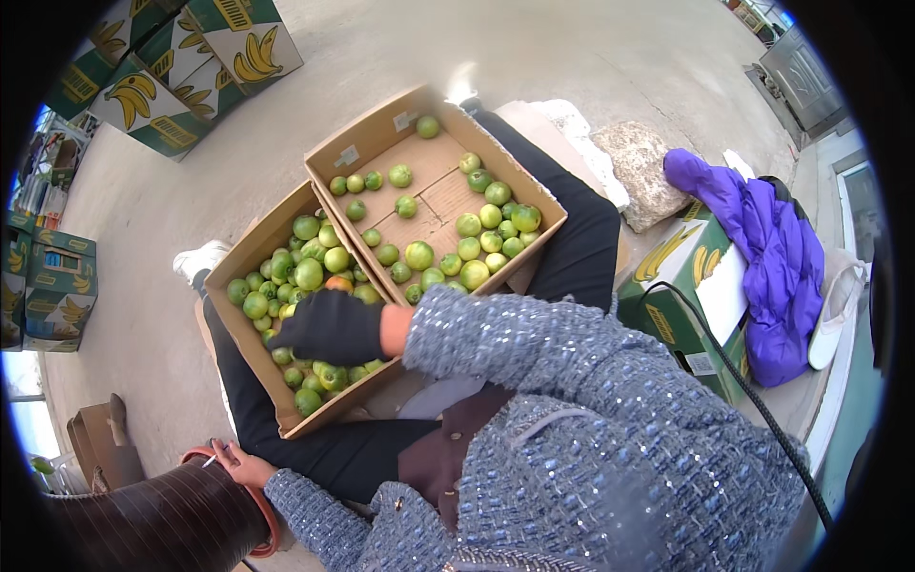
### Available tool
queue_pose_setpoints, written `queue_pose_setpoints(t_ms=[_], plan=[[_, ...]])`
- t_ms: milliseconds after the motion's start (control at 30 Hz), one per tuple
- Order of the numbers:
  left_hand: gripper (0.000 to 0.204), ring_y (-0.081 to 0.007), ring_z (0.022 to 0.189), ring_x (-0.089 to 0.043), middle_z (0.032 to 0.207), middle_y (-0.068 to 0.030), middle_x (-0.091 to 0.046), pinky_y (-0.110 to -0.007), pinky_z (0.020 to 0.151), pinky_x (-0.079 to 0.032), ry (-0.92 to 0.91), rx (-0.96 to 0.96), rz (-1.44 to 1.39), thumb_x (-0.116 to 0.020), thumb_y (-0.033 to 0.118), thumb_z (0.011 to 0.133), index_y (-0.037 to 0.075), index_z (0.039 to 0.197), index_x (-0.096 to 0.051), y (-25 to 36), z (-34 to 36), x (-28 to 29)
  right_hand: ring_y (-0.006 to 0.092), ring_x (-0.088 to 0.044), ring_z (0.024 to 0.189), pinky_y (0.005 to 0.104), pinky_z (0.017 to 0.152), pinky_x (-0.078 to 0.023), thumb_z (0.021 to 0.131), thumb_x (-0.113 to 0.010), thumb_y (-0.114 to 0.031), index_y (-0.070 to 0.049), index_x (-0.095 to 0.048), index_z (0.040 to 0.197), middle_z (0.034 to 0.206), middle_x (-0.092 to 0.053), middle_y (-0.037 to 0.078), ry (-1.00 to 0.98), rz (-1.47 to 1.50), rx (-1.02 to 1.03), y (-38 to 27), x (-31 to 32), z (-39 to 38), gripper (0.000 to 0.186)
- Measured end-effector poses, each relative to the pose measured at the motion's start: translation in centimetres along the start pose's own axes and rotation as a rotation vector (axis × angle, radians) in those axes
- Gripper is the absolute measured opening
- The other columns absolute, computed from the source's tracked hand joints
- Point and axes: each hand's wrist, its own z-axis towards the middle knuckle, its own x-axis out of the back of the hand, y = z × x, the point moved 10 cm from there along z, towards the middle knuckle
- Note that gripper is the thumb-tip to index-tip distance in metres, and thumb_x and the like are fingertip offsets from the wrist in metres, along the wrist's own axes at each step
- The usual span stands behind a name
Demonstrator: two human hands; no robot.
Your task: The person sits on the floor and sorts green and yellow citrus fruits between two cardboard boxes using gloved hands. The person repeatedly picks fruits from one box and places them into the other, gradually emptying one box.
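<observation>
My right hand [332,327], in a black glove, reaches over the left cardboard box [250,395]. Its fingers are bent together and pointed down among the green tomatoes [308,274]; whatever they grip is hidden. One orange-red tomato [338,283] lies just beyond the glove. Joined to this box is a second cardboard box [434,205] with fewer green tomatoes, mostly along its right and near sides. At lower left, my bare left hand [245,465] rests at the reddish rim of a dark brown ribbed container [162,515]. Between its fingers is a thin white stick like a cigarette [209,460].
Green and white banana cartons [191,76] stand stacked at far left, with more cartons [59,291] below them. On the right, a purple jacket [753,257] drapes over another banana carton [681,281] beside a rough stone [637,172]. A black cable [743,396] crosses near my right arm.
</observation>
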Motion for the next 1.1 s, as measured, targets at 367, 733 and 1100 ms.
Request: queue_pose_setpoints(t_ms=[367, 733, 1100], plan=[[0.032, -0.0223, 0.096, -0.059, 0.116, -0.015, -0.059, -0.032, 0.087, -0.047, 0.0, -0.026, 0.045, -0.052, 0.001, 0.087, -0.004, 0.119, -0.057, 1.5, 0.0, -0.7, 0.0322, -0.06, 0.099, 0.0435, 0.084, -0.048, 0.075, -0.068, -0.03, -0.02, -0.059, 0.117, 0.107, -0.061, 0.013, -0.743, -0.158, -0.662, 17.8, -1.3, -14.2, 0.044], [0.033, -0.0202, 0.093, -0.06, 0.112, -0.014, -0.061, -0.031, 0.086, -0.047, 0.051, 0.083, -0.077, -0.053, 0.002, 0.089, -0.003, 0.121, -0.056, 2.2, -1.1, -0.1, 0.0287, -0.058, 0.095, 0.0377, 0.081, -0.047, 0.077, -0.07, -0.02, -0.014, -0.057, 0.119, 0.106, -0.057, 0.013, -0.108, 0.439, -0.383, 4.5, -2.4, 0.7, 0.045], [0.034, -0.016, 0.089, -0.06, 0.103, -0.0123, -0.064, -0.028, 0.081, -0.048, 0.069, 0.164, -0.175, -0.052, 0.001, 0.09, -0.003, 0.123, -0.054, 1.6, -1.6, -0.3, 0.035, -0.063, 0.07, 0.0457, 0.061, -0.049, 0.084, -0.05, -0.019, -0.013, -0.056, 0.11, 0.085, -0.065, 0.018, -0.465, 0.182, -0.266, -0.8, -14.9, -1.4, 0.028]])
